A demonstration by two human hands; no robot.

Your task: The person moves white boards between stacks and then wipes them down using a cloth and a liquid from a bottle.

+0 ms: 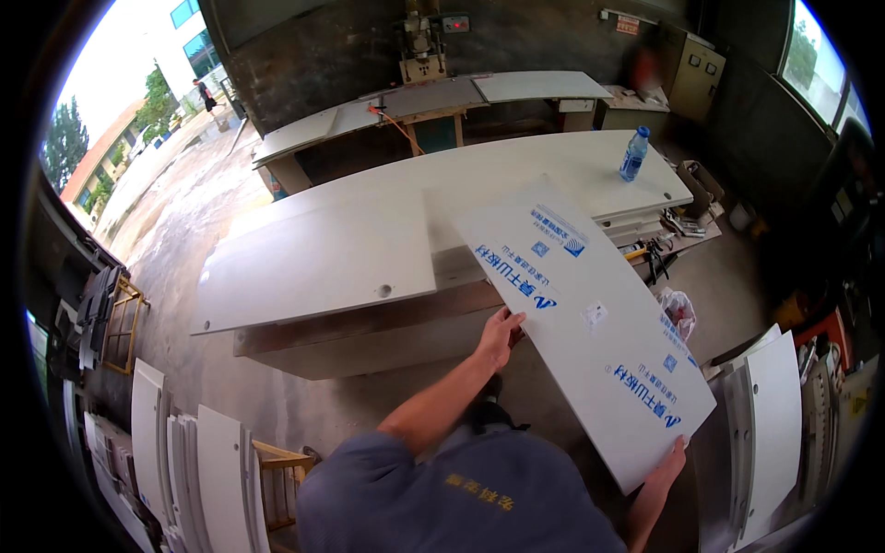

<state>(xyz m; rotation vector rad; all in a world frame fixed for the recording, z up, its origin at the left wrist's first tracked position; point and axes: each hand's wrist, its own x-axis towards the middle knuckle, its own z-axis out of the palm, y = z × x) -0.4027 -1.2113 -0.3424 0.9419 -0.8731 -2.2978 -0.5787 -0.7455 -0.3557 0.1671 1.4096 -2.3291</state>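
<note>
A long white panel [590, 359] with blue printing is held up at a slant in front of me, its far end over the workbench. My left hand [501, 335] grips its left edge near the middle, the fingers partly hidden behind it. At the near right corner my right hand [667, 464] closes on the end of the panel, most of its fingers out of sight. To the left, another white panel [318, 258] lies flat on the bench, with a round hole near its right corner and a smaller one at its left corner.
A blue-capped bottle [634, 155] stands on the white bench top [553, 152]. White panels lean upright at the lower left [226, 470] and right [774, 415]. A plastic bag [678, 311] and tools [653, 258] lie right of the bench. Behind stands a drilling machine [422, 41]. A distant person [205, 95] is outside.
</note>
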